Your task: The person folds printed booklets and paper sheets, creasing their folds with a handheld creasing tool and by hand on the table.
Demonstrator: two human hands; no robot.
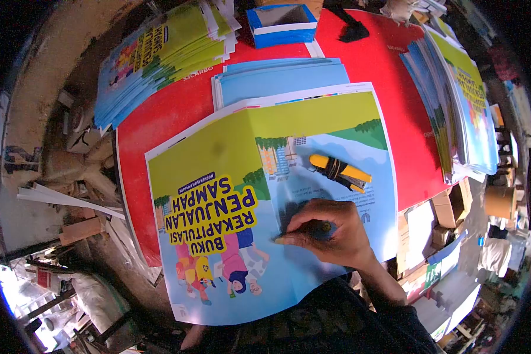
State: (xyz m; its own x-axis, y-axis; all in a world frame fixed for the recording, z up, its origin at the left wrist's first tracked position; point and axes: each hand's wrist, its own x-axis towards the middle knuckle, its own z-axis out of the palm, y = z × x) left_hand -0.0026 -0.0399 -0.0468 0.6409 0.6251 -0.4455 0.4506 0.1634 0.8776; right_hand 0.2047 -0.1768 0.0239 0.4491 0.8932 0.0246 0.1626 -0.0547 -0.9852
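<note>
A large printed cover sheet (pixel 230 177), yellow-green and blue with the title "BUKU REKAPITULASI PENJUALAN SAMPAH", lies spread on the red table (pixel 177 112). My right hand (pixel 330 233) rests on the sheet's blue lower right part. Its fingers are closed around a small dark blue object (pixel 323 228) pressed against the paper. A yellow utility knife (pixel 339 170) with a black band lies on the sheet just beyond the hand. A bit of skin (pixel 192 339) shows under the sheet's near edge; whether it is my left hand is unclear.
Stacks of the same printed covers lie at the far left (pixel 159 53) and along the right edge (pixel 460 100). A light blue paper pile (pixel 283 76) sits behind the sheet, a blue box (pixel 281 23) beyond it. Cardboard and scrap clutter the floor around.
</note>
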